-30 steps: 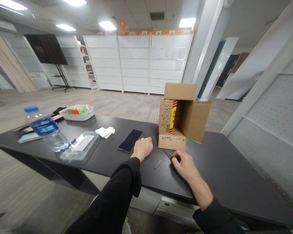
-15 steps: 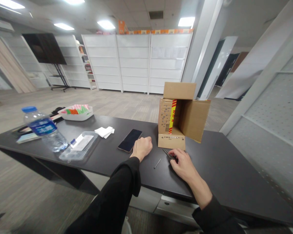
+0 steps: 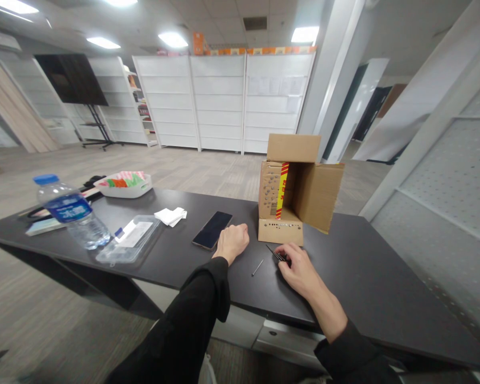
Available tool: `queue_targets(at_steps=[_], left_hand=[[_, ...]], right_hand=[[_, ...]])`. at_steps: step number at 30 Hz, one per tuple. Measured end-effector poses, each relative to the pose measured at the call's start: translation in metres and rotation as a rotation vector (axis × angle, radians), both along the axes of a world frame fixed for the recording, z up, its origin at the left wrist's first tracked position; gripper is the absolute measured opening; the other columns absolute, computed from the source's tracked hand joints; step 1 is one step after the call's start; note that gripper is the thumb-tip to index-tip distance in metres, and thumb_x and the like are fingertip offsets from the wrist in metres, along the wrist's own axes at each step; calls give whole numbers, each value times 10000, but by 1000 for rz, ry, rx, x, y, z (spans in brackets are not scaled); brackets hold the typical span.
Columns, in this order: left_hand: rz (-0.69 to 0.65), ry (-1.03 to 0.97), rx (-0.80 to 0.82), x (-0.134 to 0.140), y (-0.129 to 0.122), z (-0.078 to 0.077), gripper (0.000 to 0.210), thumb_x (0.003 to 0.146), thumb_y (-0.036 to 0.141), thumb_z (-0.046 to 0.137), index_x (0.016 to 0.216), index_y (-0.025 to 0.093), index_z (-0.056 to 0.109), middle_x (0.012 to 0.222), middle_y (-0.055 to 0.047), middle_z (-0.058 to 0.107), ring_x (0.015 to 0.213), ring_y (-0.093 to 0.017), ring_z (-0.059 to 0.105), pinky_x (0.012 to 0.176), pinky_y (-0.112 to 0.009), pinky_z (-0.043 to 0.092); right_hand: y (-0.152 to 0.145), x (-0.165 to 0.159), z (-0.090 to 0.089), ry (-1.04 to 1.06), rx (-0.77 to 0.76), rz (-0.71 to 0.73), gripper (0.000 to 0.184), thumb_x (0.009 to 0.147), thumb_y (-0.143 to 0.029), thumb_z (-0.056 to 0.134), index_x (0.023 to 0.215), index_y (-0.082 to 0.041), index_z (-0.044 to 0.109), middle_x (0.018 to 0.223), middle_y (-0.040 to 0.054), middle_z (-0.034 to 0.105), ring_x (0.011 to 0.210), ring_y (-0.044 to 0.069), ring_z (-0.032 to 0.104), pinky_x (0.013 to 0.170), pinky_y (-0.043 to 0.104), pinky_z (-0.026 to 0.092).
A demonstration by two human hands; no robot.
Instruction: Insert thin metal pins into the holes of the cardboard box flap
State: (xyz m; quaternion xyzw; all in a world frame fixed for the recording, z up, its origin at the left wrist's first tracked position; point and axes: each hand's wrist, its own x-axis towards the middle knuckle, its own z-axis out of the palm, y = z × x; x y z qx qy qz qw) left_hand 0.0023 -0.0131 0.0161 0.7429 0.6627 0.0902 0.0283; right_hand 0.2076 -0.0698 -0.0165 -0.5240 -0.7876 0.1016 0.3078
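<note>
My left hand [image 3: 232, 242] rests on the dark table in a loose fist, beside the lower right edge of a black phone [image 3: 213, 230]. Its fingertips are turned away, so whatever they may hold is hidden. My right hand [image 3: 298, 266] lies on the tabletop with thumb and fingers closed around thin pointed metal pieces [image 3: 276, 253], whose tips stick out to the upper left. Between the two hands lies a single nail [image 3: 257, 268]. Behind my right hand stands an open cardboard box [image 3: 270, 192], its flaps spread; small silvery dots mark its left side and front flap [image 3: 280, 232].
On the left are a water bottle [image 3: 74, 213], a clear plastic case [image 3: 134, 240], folded white tissues [image 3: 171, 216] and a white basket [image 3: 132, 191] with colourful packets. The table's front edge [image 3: 264, 309] runs under my forearms. White shelving stands beyond.
</note>
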Motion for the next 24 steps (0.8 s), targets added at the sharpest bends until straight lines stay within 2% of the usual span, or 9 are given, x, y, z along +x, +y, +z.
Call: queue_targets(at_steps=[10,24], left_hand=[[10,11,7,0,0,-1,365,933,268,312,1012,222,666,971,-114,709,931,-233,674,796,-312,470],[-10,11,43,-1,3,-5,356,924,269,313,980,225,661,933,-108,712,893,-246,683,761,-322,480]], right_hand=[[1,0,-3,49,6,33,280,720,-76,437,912,-202,596,889,31,600,737,160,550,741,309,409],[-1,-1,0,25,6,75,308,720,-66,431,933,-209,601,901,38,585,848,187,554,774,318,411]])
